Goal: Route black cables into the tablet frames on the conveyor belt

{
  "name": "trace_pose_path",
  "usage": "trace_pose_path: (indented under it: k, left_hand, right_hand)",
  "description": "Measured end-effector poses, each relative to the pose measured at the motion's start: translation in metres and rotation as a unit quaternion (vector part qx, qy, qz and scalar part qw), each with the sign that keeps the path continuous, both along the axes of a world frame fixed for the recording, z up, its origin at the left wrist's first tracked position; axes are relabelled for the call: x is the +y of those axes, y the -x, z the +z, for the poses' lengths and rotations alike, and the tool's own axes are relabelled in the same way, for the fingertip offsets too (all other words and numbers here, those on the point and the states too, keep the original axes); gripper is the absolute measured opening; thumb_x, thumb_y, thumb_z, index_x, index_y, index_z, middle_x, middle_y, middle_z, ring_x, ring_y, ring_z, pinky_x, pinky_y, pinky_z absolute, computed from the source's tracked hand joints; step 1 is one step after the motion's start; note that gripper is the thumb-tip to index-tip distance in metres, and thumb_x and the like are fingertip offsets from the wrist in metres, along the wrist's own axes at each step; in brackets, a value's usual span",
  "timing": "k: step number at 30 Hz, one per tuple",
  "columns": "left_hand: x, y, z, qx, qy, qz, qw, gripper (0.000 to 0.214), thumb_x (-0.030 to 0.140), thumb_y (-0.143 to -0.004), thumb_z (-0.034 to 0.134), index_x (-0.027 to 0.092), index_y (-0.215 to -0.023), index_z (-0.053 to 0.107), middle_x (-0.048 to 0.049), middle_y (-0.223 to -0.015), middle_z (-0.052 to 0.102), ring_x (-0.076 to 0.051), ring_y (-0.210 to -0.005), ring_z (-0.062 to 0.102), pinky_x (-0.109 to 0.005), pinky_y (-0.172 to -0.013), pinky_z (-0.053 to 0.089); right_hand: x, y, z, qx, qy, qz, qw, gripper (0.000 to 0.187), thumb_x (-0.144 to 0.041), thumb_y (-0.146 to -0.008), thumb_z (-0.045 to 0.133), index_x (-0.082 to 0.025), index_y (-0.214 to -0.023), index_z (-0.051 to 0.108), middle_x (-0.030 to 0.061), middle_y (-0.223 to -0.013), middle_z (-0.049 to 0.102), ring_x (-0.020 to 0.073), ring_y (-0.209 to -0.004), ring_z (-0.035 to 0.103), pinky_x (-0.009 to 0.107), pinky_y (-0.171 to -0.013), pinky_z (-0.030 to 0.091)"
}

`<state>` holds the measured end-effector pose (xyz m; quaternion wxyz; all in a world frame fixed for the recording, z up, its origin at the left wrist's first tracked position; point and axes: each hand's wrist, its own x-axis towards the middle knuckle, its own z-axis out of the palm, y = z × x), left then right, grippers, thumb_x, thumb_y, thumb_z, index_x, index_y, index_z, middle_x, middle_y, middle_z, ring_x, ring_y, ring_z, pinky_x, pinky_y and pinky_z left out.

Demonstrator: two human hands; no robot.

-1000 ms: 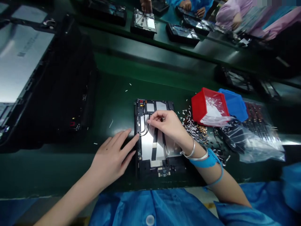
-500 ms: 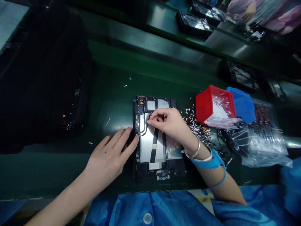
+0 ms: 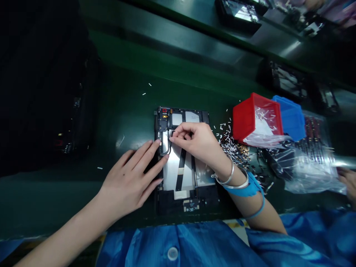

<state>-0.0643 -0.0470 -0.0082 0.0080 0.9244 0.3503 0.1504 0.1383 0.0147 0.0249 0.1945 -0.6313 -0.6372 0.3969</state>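
An opened tablet (image 3: 206,202) lies on the green bench, its silver battery panels (image 3: 170,172) and dark circuit parts showing. From its left edge a thin black cable (image 3: 170,149) curves up to my right hand (image 3: 200,142). The thumb and forefinger of that hand pinch the cable's upper end over the battery. My left hand (image 3: 130,174) rests at the tablet's left side with its fingers spread. Its forefinger reaches the lower bend of the cable. A black flat ribbon (image 3: 180,174) runs down the middle of the tablet.
Right of the tablet are loose small parts (image 3: 232,146), a red bin (image 3: 244,120), a blue bin (image 3: 292,118) and plastic bags (image 3: 308,170). Another person's hand (image 3: 349,181) shows at the right edge. Dark covered equipment (image 3: 44,92) stands at left; more devices (image 3: 239,15) lie beyond.
My left fingers have moved further over the tablet's edge and spread more. My right hand keeps its pinch on the cable. Another person's hand has appeared at the right edge.
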Motion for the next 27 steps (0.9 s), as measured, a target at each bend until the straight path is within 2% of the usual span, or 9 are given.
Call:
trace_pose_path:
  k: [3,10,16,20,22,25,27]
  left_hand:
    - [0.001,0.0,0.0,0.006,-0.007,0.0,1.0,0.043,0.031,-0.096,0.041,0.015,-0.134,0.052,-0.0188,-0.146,0.043,-0.034,-0.131,0.045,-0.044,-0.09,0.044]
    - [0.009,0.0,0.006,0.006,0.018,-0.051,0.999,0.042,0.029,-0.1,0.029,0.015,-0.13,0.055,-0.0051,-0.144,0.048,-0.026,-0.135,0.041,-0.043,-0.101,0.036]
    - [0.013,0.0,0.008,-0.002,0.021,-0.073,0.997,0.042,0.029,-0.1,0.03,0.013,-0.128,0.058,-0.0064,-0.14,0.051,-0.026,-0.132,0.045,-0.041,-0.102,0.037]
    - [0.017,-0.002,0.013,-0.002,0.015,-0.084,0.996,0.043,0.029,-0.099,0.031,0.009,-0.125,0.059,-0.0099,-0.134,0.057,-0.028,-0.125,0.052,-0.044,-0.099,0.041]
    - [0.019,-0.004,0.016,0.001,0.007,-0.093,0.996,0.042,0.027,-0.099,0.032,0.008,-0.123,0.061,-0.0114,-0.129,0.061,-0.029,-0.12,0.056,-0.045,-0.096,0.043]
    - [0.023,-0.007,0.018,0.002,0.0,-0.099,0.995,0.042,0.027,-0.098,0.032,0.008,-0.119,0.064,-0.0122,-0.126,0.063,-0.03,-0.116,0.059,-0.045,-0.093,0.046]
    - [0.025,-0.009,0.018,0.003,-0.006,-0.095,0.995,0.042,0.028,-0.098,0.034,0.007,-0.12,0.063,-0.0129,-0.127,0.063,-0.031,-0.116,0.059,-0.046,-0.093,0.047]
  right_hand:
    - [-0.001,0.001,-0.001,-0.014,-0.016,0.001,1.0,0.005,-0.019,-0.073,0.066,-0.017,-0.068,0.066,-0.0046,-0.057,0.054,0.0071,-0.054,0.042,0.024,-0.056,0.033]
    - [-0.004,0.004,-0.005,-0.04,-0.036,0.0,0.999,0.007,-0.015,-0.074,0.065,-0.017,-0.068,0.065,-0.0061,-0.054,0.052,0.0065,-0.053,0.042,0.023,-0.055,0.031]
    - [-0.005,0.004,-0.006,-0.04,-0.058,0.006,0.997,0.007,-0.015,-0.075,0.066,-0.018,-0.069,0.066,-0.0062,-0.055,0.053,0.0066,-0.054,0.044,0.023,-0.055,0.032]
    - [-0.009,0.006,-0.008,-0.109,-0.112,0.032,0.987,0.006,-0.017,-0.077,0.067,-0.018,-0.071,0.065,-0.005,-0.058,0.055,0.0087,-0.057,0.048,0.023,-0.056,0.031]
    - [-0.011,0.007,-0.007,-0.168,-0.159,0.027,0.973,0.003,-0.021,-0.078,0.068,-0.019,-0.079,0.066,-0.0039,-0.059,0.056,0.0111,-0.061,0.051,0.024,-0.058,0.032]
    - [-0.014,0.004,0.001,-0.214,-0.219,-0.002,0.952,0.02,-0.027,-0.083,0.064,-0.021,-0.102,0.065,-0.0027,-0.063,0.058,0.014,-0.064,0.054,0.026,-0.059,0.033]
    - [-0.019,-0.003,0.011,-0.212,-0.244,-0.015,0.946,0.023,-0.029,-0.085,0.06,-0.021,-0.107,0.064,-0.0022,-0.063,0.058,0.0146,-0.064,0.054,0.026,-0.06,0.035]
